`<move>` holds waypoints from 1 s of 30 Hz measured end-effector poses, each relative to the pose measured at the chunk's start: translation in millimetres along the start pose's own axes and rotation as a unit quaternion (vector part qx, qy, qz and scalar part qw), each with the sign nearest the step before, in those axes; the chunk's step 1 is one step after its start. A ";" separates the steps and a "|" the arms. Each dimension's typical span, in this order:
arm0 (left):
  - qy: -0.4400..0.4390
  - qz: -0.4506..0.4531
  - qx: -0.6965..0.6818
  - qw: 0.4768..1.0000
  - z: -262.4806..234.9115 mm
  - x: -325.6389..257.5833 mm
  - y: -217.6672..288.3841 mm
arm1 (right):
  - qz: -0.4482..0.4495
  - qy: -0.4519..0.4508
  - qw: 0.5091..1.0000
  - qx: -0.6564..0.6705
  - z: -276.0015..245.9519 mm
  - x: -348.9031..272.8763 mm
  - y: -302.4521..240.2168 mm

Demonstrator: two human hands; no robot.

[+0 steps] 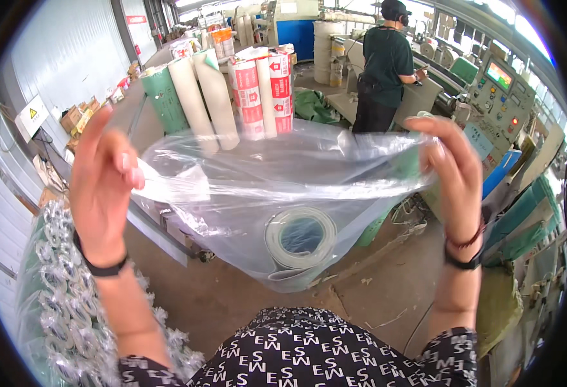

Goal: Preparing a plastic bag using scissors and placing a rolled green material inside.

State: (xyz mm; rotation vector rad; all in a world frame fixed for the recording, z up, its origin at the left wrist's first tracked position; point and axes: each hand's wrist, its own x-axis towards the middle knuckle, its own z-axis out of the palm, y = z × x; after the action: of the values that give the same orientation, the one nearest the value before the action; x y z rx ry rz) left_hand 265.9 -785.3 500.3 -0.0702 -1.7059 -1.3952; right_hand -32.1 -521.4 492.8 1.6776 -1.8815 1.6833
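Note:
A large clear plastic bag (257,161) is stretched wide between my raised hands. On its left edge, my left hand (106,177) pinches the film between thumb and fingers, slightly blurred. The opposite edge is gripped by my right hand (448,161) with bent fingers. Through the film shows a pale roll with a hollow core (272,242), its round end facing up toward me. The roll appears to be inside the bag, though its lower part is hidden. Each wrist wears a dark band.
Wrapped rolls in clear plastic (77,290) are piled at my left. Tall rolls (199,97) in green, white and red-white wrapping stand ahead. A co-worker (386,71) stands at a machine with a control panel (499,87) at the right. Green sheets (522,216) lean near my right arm.

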 end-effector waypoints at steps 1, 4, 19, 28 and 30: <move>0.081 0.087 0.042 0.992 -2.4 -19.9 -18.7 | 0.023 0.004 0.983 0.183 6.7 -19.0 12.5; -0.036 0.004 0.094 0.995 18.0 -75.6 -115.5 | 0.078 -0.092 0.950 0.289 62.6 -69.3 66.2; -0.013 0.077 -0.038 0.996 87.2 31.4 -32.2 | -0.032 0.047 0.939 0.338 85.0 21.1 -46.4; -0.051 -0.128 -0.206 0.969 113.0 17.7 -54.0 | -0.273 0.100 0.928 -0.235 109.0 45.2 -30.5; 0.020 -0.185 -0.216 0.958 116.4 22.5 -53.0 | -0.266 0.074 0.922 -0.272 114.5 50.4 -32.6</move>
State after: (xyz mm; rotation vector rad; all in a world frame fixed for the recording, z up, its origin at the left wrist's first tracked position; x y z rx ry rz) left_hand 154.7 -721.3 480.3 0.0378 -1.3968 -2.0197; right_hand 35.3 -631.2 504.1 1.5685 -1.4485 0.9357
